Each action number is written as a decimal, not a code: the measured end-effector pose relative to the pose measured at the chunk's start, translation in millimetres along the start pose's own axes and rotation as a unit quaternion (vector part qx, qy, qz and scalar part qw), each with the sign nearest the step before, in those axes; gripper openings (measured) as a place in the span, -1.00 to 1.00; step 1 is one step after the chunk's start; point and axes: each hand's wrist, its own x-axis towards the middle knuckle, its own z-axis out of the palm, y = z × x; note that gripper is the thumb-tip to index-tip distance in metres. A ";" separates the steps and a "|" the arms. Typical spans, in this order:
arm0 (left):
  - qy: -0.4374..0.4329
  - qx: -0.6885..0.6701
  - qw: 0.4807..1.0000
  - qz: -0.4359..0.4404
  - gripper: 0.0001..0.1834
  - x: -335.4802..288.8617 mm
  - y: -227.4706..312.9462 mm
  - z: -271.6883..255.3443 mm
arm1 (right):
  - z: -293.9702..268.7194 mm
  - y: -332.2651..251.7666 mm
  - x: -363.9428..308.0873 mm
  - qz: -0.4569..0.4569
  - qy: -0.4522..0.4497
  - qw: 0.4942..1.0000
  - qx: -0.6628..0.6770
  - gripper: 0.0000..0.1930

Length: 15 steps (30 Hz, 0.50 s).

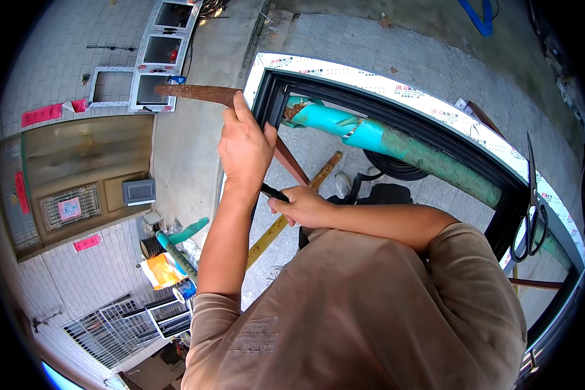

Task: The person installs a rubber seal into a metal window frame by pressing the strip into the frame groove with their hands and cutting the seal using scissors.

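A large window frame (396,91), black inside with white printed protective film on its outer face, lies flat before me. My left hand (246,146) is closed at its left side, with the fingers over the outer edge and the thumb on the black inner side. Nearer my body, my right hand (307,207) grips a short black piece (275,193) that looks like a strip or a handle. Its far end passes behind my left forearm. A pair of black scissors (533,214) rests on the right side of the frame.
Under the frame run a green-wrapped roll (429,159), a rusty bar (198,93) jutting out left, and a yellowish wooden strip (266,244). A black coil (396,166) lies on the ground inside the opening. Smaller white frames (166,49) stand at the far left.
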 end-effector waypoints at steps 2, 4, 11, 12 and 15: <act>-0.005 -0.020 1.000 -0.011 -0.11 4.1 0.5 0.5 | -0.2 -1.2 0.8 0.003 0.000 1.000 -0.002 -0.45; -0.007 -0.024 1.000 -0.017 -0.21 9.3 4.2 1.7 | 3.6 2.3 2.7 -0.001 0.004 1.000 0.001 -0.43; 0.069 0.027 0.997 0.033 -0.35 40.4 21.8 17.1 | -0.1 -2.5 -2.3 0.027 -0.008 1.000 0.000 -0.45; 0.069 0.030 0.997 0.030 -0.38 44.0 25.6 15.9 | -1.3 -1.8 -2.5 0.025 -0.005 1.000 0.003 -0.45; 0.063 0.047 0.997 0.012 -0.39 50.9 33.0 16.8 | -4.0 -0.2 -3.8 0.018 -0.001 1.000 0.008 -0.46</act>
